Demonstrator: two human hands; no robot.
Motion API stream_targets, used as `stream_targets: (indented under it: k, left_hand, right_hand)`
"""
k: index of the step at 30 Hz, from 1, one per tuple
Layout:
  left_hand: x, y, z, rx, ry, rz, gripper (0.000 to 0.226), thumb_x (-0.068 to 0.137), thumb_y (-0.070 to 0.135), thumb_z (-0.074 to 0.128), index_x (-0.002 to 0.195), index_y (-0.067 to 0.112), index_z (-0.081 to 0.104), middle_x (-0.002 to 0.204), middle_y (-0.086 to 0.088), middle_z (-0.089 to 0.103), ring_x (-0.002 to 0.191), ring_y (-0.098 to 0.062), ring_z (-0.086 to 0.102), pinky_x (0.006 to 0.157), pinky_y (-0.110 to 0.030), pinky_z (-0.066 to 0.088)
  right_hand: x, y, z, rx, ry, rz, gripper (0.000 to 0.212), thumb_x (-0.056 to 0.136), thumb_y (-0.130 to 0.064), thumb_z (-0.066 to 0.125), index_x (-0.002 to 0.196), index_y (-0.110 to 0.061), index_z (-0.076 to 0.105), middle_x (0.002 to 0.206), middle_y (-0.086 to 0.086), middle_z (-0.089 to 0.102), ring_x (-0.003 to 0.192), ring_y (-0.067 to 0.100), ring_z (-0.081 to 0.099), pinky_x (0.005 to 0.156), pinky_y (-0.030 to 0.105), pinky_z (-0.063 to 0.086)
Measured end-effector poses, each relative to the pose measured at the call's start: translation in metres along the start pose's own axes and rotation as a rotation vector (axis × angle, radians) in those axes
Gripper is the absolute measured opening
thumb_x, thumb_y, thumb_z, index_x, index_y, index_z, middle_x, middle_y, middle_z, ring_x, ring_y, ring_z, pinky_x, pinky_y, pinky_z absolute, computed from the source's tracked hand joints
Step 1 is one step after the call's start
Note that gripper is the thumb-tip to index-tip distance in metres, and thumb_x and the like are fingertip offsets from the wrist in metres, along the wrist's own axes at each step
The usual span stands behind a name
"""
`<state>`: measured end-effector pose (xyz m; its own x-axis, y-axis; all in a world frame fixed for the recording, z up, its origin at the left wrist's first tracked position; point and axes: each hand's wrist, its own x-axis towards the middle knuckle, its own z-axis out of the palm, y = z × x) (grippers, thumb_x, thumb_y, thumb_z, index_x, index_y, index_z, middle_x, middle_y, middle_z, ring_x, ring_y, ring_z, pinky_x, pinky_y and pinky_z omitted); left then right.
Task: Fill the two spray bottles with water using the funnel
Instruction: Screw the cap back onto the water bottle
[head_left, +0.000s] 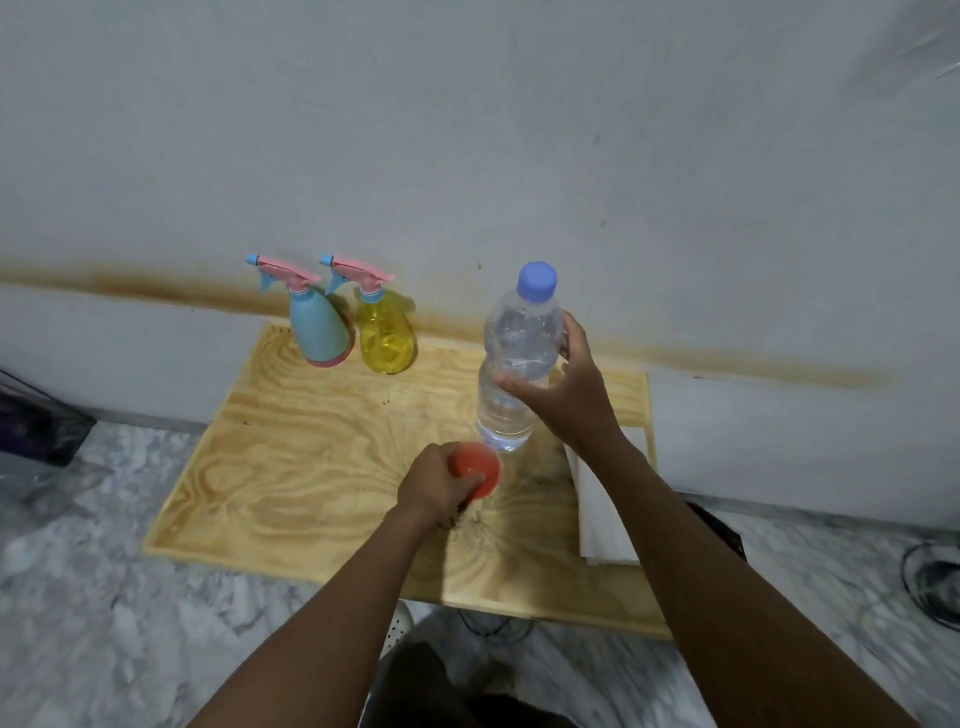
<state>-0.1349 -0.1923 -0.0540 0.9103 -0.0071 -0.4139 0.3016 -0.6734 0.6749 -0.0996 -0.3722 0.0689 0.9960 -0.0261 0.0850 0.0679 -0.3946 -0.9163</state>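
Two spray bottles stand upright at the back of the wooden table (291, 467), by the wall: a blue spray bottle (317, 332) and, right of it, a clear yellow spray bottle (387, 338), both with pink trigger heads on. My right hand (566, 395) grips a clear water bottle (514, 358) with a blue cap, standing upright at the table's right. My left hand (436, 486) holds an orange funnel (478, 467) just in front of the water bottle; most of the funnel is hidden by my fingers.
A folded white cloth (597, 514) lies at the table's right edge under my right forearm. The table stands against a stained white wall (467, 156). Marble floor (78, 597) surrounds it, with dark objects at far left and a cable at right.
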Motion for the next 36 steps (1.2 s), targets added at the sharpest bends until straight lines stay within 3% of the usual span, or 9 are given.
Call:
stream_targets:
  k: [4,8,11,14,18,20,26,30,36]
  left_hand:
    - [0.001,0.006,0.013,0.081,0.139,-0.002,0.037,0.086,0.041,0.071,0.122,0.034,0.069,0.111,0.001,0.059,0.105,-0.019,0.061,0.089,-0.039,0.053]
    - [0.001,0.004,0.013,0.086,0.177,0.015,0.030,0.091,0.040,0.067,0.118,0.028,0.072,0.106,0.002,0.059,0.101,-0.018,0.061,0.078,-0.030,0.048]
    - [0.004,0.000,0.003,0.044,0.226,-0.013,0.032,0.091,0.038,0.067,0.119,0.023,0.072,0.110,0.002,0.060,0.101,-0.018,0.062,0.078,-0.028,0.048]
    - [0.013,-0.003,-0.015,-0.015,0.311,-0.027,0.036,0.090,0.036,0.070,0.121,0.018,0.072,0.114,-0.005,0.064,0.106,-0.025,0.063,0.087,-0.035,0.053]
    - [0.043,0.005,-0.042,-0.040,0.384,-0.010,0.038,0.092,0.031,0.069,0.125,0.012,0.070,0.119,-0.012,0.064,0.110,-0.030,0.063,0.093,-0.037,0.051]
    - [0.064,0.014,-0.052,-0.029,0.383,-0.006,0.037,0.092,0.030,0.068,0.125,0.012,0.069,0.121,-0.013,0.064,0.113,-0.032,0.062,0.093,-0.036,0.048]
    - [0.118,0.033,-0.061,0.107,0.336,0.046,0.030,0.093,0.032,0.062,0.118,0.020,0.072,0.115,-0.010,0.066,0.102,-0.030,0.065,0.080,-0.035,0.051]
    - [0.141,0.036,-0.058,0.135,0.284,0.064,0.030,0.093,0.027,0.061,0.120,0.017,0.070,0.111,-0.013,0.061,0.103,-0.033,0.062,0.080,-0.036,0.048]
    - [0.156,0.031,-0.052,0.127,0.254,0.047,0.032,0.095,0.024,0.060,0.126,0.017,0.067,0.117,-0.013,0.058,0.107,-0.033,0.060,0.079,-0.033,0.043]
  right_hand:
    - [0.003,0.004,0.006,0.022,0.008,0.000,0.103,0.061,-0.041,0.092,0.143,-0.028,0.031,0.133,-0.013,0.050,0.120,0.008,0.053,0.096,0.030,0.051]
    - [0.007,0.004,0.016,0.042,0.066,-0.004,0.095,0.062,-0.040,0.090,0.136,-0.029,0.031,0.132,-0.009,0.051,0.118,0.012,0.057,0.096,0.038,0.054]
    - [0.011,0.003,0.017,0.024,0.094,-0.026,0.089,0.064,-0.034,0.089,0.133,-0.028,0.033,0.126,-0.008,0.053,0.111,0.012,0.059,0.090,0.029,0.055]
    - [0.016,0.003,0.017,0.008,0.111,-0.049,0.085,0.064,-0.029,0.090,0.130,-0.025,0.035,0.121,-0.008,0.052,0.108,0.011,0.057,0.082,0.018,0.052]
    - [0.033,0.004,0.018,-0.006,0.153,-0.049,0.079,0.066,-0.022,0.089,0.126,-0.018,0.039,0.108,-0.020,0.047,0.098,-0.009,0.053,0.076,0.003,0.044]
    - [0.043,0.004,0.020,0.001,0.173,-0.047,0.079,0.066,-0.021,0.089,0.127,-0.015,0.040,0.109,-0.019,0.048,0.098,-0.009,0.054,0.076,0.001,0.043]
    - [0.074,0.004,0.033,-0.030,0.264,-0.062,0.077,0.066,-0.027,0.088,0.124,-0.026,0.037,0.119,0.002,0.052,0.108,0.016,0.057,0.087,0.029,0.054]
    - [0.094,0.002,0.035,-0.049,0.302,-0.043,0.074,0.066,-0.027,0.088,0.119,-0.033,0.036,0.115,0.000,0.053,0.105,0.015,0.056,0.088,0.033,0.053]
    - [0.112,0.007,0.034,-0.055,0.362,-0.022,0.080,0.064,-0.032,0.089,0.126,-0.023,0.040,0.118,0.000,0.054,0.108,0.019,0.057,0.092,0.040,0.052]
